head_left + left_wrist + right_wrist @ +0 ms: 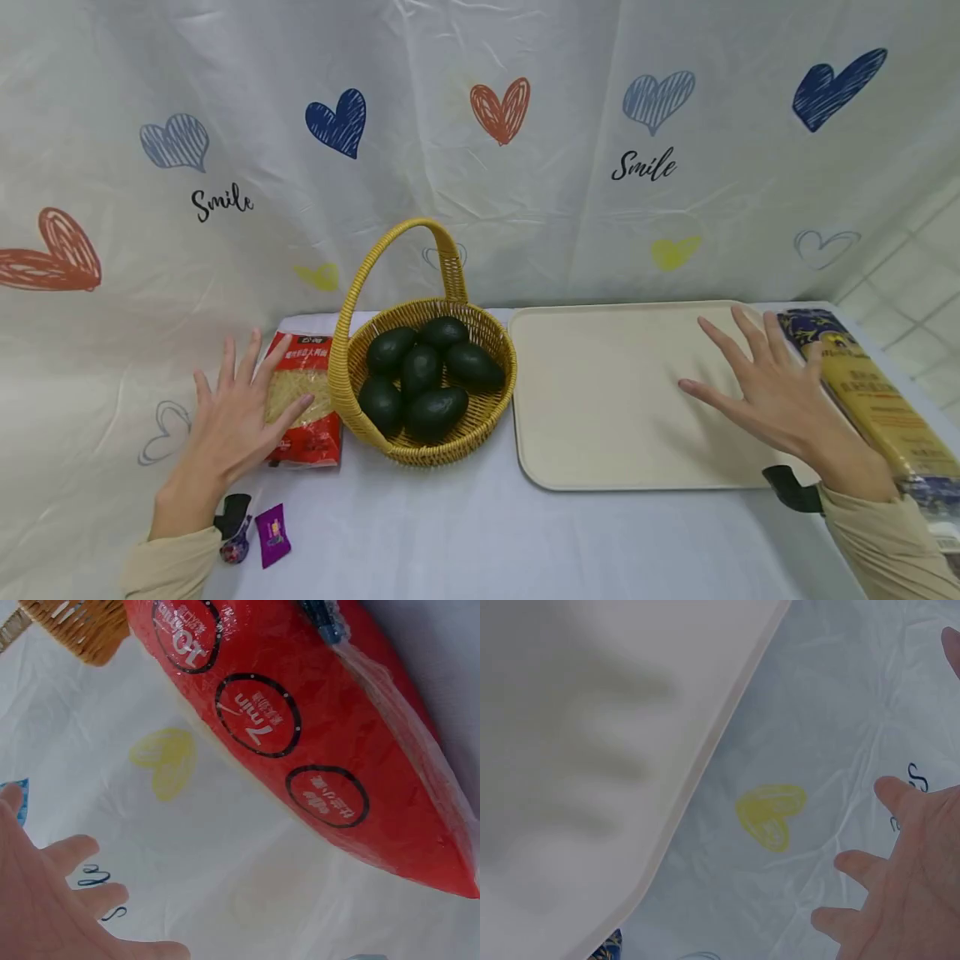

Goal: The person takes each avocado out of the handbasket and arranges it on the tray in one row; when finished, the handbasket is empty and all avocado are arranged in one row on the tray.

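Observation:
My left hand, fingers spread, overlaps the left side of a red bag of pasta in the head view. The left wrist view shows that bag close up, apart from the hand. Just right of it stands a yellow wicker basket with a tall handle, holding several dark green avocados. Over the right part of a beige tray, my right hand hovers with spread fingers and casts a shadow. Neither hand holds anything.
A long yellow and blue pasta bag lies along the table's right edge, partly behind the right hand. Near the left wrist are a purple wrapped candy and a darker one. Behind everything hangs a white curtain printed with hearts.

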`<state>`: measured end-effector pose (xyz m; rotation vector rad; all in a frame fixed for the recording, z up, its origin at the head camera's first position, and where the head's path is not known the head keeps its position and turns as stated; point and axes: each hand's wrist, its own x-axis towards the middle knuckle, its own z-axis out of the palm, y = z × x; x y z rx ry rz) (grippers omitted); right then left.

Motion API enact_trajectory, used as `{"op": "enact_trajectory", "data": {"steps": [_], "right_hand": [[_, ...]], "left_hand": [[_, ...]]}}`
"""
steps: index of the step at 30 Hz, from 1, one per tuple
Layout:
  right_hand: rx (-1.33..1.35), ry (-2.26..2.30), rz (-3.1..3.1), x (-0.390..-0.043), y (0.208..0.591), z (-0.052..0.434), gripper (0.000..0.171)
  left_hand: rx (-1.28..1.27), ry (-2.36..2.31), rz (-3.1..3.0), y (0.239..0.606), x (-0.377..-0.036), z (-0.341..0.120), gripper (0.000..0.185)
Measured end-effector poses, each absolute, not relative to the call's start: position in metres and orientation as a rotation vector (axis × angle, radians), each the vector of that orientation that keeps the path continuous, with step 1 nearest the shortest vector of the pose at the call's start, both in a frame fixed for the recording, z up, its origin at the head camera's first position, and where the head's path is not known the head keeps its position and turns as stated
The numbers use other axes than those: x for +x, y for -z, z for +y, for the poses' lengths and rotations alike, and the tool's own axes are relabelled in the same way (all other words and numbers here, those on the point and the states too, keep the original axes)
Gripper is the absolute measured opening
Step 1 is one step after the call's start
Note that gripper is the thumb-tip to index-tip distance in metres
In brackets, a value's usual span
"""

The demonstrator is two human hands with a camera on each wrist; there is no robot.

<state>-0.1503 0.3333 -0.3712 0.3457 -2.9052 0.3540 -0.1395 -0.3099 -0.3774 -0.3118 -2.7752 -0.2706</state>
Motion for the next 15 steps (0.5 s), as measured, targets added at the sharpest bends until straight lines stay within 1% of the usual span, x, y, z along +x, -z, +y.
{"op": "enact_trajectory", "data": {"steps": [6,11,15], "right_hand": [[0.367,-0.419,-2.899,-0.152,0.372,0.322,0.092],[0.416,-0.507,-2.904,-0.156,0.368,0.303,0.092],[0.508,-0.591,-2.889,-0.161,0.360,0.279,0.092]], "left_hand": [[-0.364,0.421,-2.746,0.370,-0.131,-0.306,0.087],[-0.454,0.803,-2.693,0.354,-0.118,-0.288,0.082],[-0.531,1.043,-2.581,0.342,-0.106,-0.268,0.092]]}}
